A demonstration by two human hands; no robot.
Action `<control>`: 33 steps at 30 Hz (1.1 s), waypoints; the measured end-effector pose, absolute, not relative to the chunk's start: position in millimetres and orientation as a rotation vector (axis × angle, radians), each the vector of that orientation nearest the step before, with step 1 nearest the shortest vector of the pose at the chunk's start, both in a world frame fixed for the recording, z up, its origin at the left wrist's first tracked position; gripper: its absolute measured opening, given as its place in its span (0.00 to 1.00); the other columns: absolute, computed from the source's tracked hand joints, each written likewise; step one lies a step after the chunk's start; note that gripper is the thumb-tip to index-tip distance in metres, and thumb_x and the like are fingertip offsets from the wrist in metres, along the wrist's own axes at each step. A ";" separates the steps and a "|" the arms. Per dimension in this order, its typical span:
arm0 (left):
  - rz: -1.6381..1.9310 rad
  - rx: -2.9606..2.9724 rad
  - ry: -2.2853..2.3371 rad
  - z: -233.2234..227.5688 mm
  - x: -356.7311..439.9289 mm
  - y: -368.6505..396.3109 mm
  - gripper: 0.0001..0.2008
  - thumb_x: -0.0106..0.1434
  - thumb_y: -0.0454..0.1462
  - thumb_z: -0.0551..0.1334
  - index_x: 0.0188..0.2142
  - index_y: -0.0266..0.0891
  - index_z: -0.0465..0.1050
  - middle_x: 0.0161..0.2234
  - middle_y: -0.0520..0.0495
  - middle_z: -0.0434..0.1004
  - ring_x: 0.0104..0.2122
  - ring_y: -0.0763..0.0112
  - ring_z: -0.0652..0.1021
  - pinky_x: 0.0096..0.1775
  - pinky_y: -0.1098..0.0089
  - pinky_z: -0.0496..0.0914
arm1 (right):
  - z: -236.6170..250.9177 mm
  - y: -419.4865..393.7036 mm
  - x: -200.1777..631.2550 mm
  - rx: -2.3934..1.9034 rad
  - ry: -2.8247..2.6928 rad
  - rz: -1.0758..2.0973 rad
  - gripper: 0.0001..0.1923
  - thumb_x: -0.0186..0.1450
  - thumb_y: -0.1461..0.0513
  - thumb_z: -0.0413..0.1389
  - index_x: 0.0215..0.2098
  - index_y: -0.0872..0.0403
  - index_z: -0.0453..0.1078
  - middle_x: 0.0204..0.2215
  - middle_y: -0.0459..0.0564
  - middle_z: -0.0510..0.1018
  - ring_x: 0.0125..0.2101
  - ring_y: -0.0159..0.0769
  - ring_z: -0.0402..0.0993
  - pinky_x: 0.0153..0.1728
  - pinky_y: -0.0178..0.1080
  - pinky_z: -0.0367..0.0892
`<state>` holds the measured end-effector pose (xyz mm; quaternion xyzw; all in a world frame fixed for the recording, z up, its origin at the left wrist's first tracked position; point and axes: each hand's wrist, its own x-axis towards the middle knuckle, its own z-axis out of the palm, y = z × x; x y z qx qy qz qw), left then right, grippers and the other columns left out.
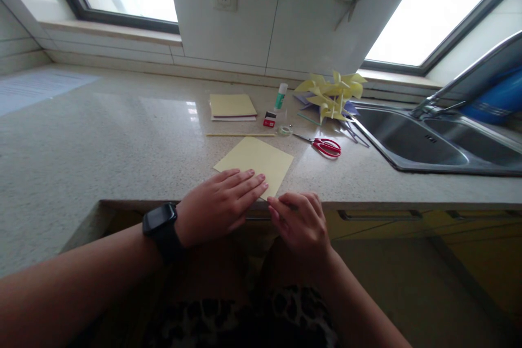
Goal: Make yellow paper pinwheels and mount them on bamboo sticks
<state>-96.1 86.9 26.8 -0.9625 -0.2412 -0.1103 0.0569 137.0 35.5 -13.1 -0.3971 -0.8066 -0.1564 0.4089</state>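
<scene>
Closest to the lens, a bare forearm with a black wristwatch (160, 224) comes in from the left, and the left hand (220, 204) lies flat on the near corner of a pale yellow paper sheet (256, 163), fingers (248, 185) stretched out and together, pinning it down so it cannot slide. That sheet sits at the front edge of the tabletop (101, 136), turned at an angle, its near corner right on the lip. Just beside it, the right hand (302, 223) hovers at that same front edge, fingers (285, 209) curled and drawn close at the sheet's corner; I judge they are pinching or creasing the paper there, though the exact grip is hidden by the knuckles.

Sweeping left to right further back: a stack of yellow paper (232, 106) lies square toward the back edge, a thin stick (240, 134) lies in front of it, then a small red box (269, 119), a glue stick (280, 95) standing upright, a tape roll (284, 130), and red-handled scissors (324, 145), all within easy reach. Yellow paper pinwheels (332, 95) are heaped near the back right, beside the steel sink (424, 144) and its tap (457, 84).
</scene>
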 end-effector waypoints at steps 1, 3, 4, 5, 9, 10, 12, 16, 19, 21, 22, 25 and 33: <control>-0.332 -2.917 -0.736 26.7 -96.0 86.9 0.32 0.69 0.36 0.58 0.69 0.35 0.54 0.69 0.40 0.59 0.68 0.54 0.61 0.66 0.54 0.57 | -13.3 35.0 136.5 -1.000 -2.036 -0.398 0.15 0.62 0.70 0.65 0.47 0.54 0.76 0.37 0.52 0.78 0.36 0.39 0.71 0.40 0.44 0.68; -0.330 -2.915 -0.742 26.7 -95.9 86.9 0.31 0.69 0.36 0.58 0.69 0.35 0.54 0.69 0.40 0.59 0.68 0.53 0.62 0.66 0.54 0.56 | -12.9 34.5 135.2 -1.013 -2.045 -0.403 0.14 0.63 0.69 0.64 0.47 0.55 0.76 0.37 0.52 0.78 0.37 0.39 0.71 0.40 0.45 0.67; -0.334 -2.916 -0.741 26.7 -95.8 86.9 0.31 0.69 0.36 0.58 0.69 0.35 0.54 0.69 0.39 0.59 0.67 0.53 0.62 0.66 0.54 0.56 | -12.5 34.4 134.4 -1.023 -2.047 -0.408 0.14 0.63 0.69 0.64 0.47 0.55 0.77 0.37 0.52 0.79 0.37 0.39 0.71 0.40 0.45 0.67; -0.337 -2.917 -0.739 26.7 -95.7 86.9 0.31 0.69 0.36 0.59 0.69 0.35 0.54 0.69 0.39 0.60 0.67 0.53 0.62 0.66 0.54 0.56 | -11.9 34.4 133.5 -1.037 -2.047 -0.413 0.13 0.63 0.69 0.64 0.47 0.55 0.77 0.37 0.52 0.79 0.37 0.39 0.71 0.40 0.45 0.67; -0.331 -2.930 -0.739 26.9 -95.5 86.9 0.32 0.67 0.35 0.59 0.69 0.35 0.54 0.69 0.39 0.60 0.67 0.53 0.62 0.66 0.53 0.57 | -9.2 33.9 129.3 -1.100 -2.050 -0.418 0.13 0.64 0.68 0.63 0.47 0.55 0.77 0.38 0.52 0.80 0.37 0.40 0.71 0.41 0.46 0.66; -0.326 -2.934 -0.743 27.0 -95.5 86.8 0.32 0.67 0.35 0.59 0.69 0.35 0.54 0.69 0.39 0.59 0.67 0.52 0.62 0.66 0.53 0.56 | -8.6 33.6 128.1 -1.121 -2.052 -0.416 0.13 0.65 0.67 0.62 0.48 0.55 0.77 0.39 0.52 0.80 0.37 0.40 0.71 0.41 0.46 0.66; -0.321 -2.943 -0.755 27.5 -95.7 86.6 0.33 0.67 0.35 0.60 0.69 0.35 0.54 0.69 0.39 0.59 0.68 0.52 0.61 0.66 0.53 0.56 | -7.6 32.7 125.8 -1.168 -2.059 -0.408 0.15 0.65 0.67 0.61 0.50 0.55 0.77 0.39 0.52 0.80 0.38 0.41 0.70 0.42 0.46 0.66; -0.340 -2.966 -0.768 29.8 -95.6 86.3 0.34 0.66 0.35 0.60 0.69 0.35 0.54 0.69 0.40 0.59 0.68 0.53 0.61 0.66 0.54 0.55 | -6.6 31.0 122.0 -1.238 -2.067 -0.417 0.16 0.66 0.66 0.60 0.52 0.54 0.76 0.41 0.52 0.80 0.40 0.42 0.70 0.44 0.47 0.65; -0.360 -2.980 -0.775 31.9 -95.0 86.5 0.34 0.66 0.35 0.61 0.69 0.34 0.55 0.69 0.39 0.60 0.67 0.54 0.62 0.66 0.55 0.55 | -6.3 30.3 120.5 -1.268 -2.061 -0.416 0.16 0.66 0.66 0.59 0.52 0.54 0.76 0.42 0.52 0.80 0.41 0.43 0.71 0.45 0.48 0.64; -0.360 -2.984 -0.785 33.0 -94.5 86.7 0.33 0.66 0.35 0.61 0.69 0.34 0.55 0.68 0.39 0.61 0.67 0.55 0.62 0.66 0.56 0.55 | -6.3 29.8 120.5 -1.274 -2.062 -0.407 0.16 0.66 0.66 0.59 0.52 0.54 0.76 0.42 0.51 0.80 0.41 0.43 0.71 0.45 0.48 0.64; -0.357 -2.984 -0.789 33.3 -94.4 86.8 0.33 0.66 0.35 0.61 0.69 0.34 0.55 0.68 0.39 0.61 0.67 0.56 0.62 0.66 0.56 0.55 | -6.3 29.5 120.8 -1.269 -2.065 -0.402 0.16 0.66 0.66 0.59 0.52 0.54 0.75 0.43 0.51 0.80 0.41 0.43 0.71 0.45 0.48 0.64; -0.357 -2.982 -0.785 33.5 -94.3 86.9 0.33 0.66 0.35 0.61 0.69 0.34 0.56 0.68 0.39 0.62 0.67 0.56 0.63 0.66 0.56 0.55 | -6.8 28.1 122.0 -1.240 -2.071 -0.395 0.15 0.66 0.67 0.59 0.51 0.53 0.75 0.43 0.50 0.81 0.41 0.42 0.71 0.45 0.47 0.64; -0.360 -2.957 -0.774 32.3 -94.8 86.4 0.33 0.66 0.35 0.62 0.69 0.34 0.56 0.68 0.39 0.62 0.66 0.54 0.63 0.65 0.55 0.57 | -6.9 24.0 117.6 -1.293 -2.062 -0.370 0.16 0.67 0.66 0.57 0.53 0.57 0.73 0.46 0.55 0.79 0.43 0.45 0.70 0.47 0.49 0.64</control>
